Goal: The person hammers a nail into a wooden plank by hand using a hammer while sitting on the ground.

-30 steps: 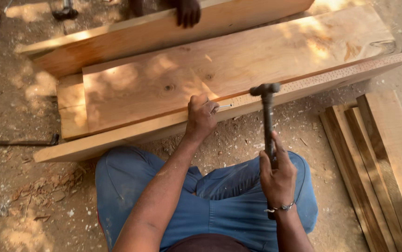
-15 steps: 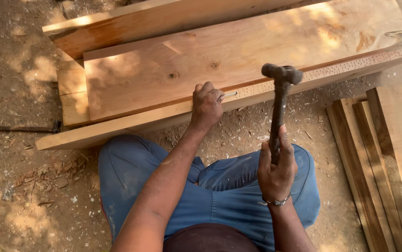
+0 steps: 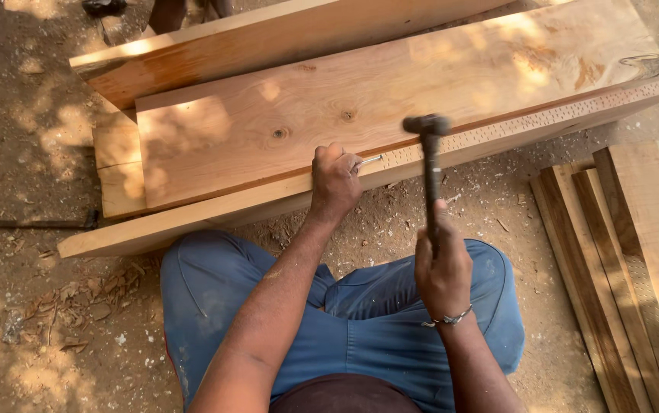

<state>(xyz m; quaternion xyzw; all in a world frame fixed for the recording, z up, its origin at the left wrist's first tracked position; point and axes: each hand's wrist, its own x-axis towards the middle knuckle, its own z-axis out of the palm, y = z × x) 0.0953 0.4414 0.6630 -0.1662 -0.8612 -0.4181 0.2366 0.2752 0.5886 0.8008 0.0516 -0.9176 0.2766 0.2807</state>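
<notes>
Sandy ground [image 3: 31, 153], planks [image 3: 391, 107] across frame top, my left hand [image 3: 335, 182] pinching a nail [image 3: 370, 160], my right hand [image 3: 442, 268] gripping a hammer [image 3: 429, 164], boards [image 3: 620, 260] stacked at right

You gripped a dark matt metal hammer [image 3: 430, 160], pinched a thin shiny steel nail [image 3: 369, 160], against pale, smooth-planed wooden planks [image 3: 391, 99], over rough, dusty dirt ground [image 3: 31, 306].

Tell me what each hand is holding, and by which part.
Right hand grips the hammer low on its handle. Left hand pinches a nail by its shank against the board edge.
</notes>
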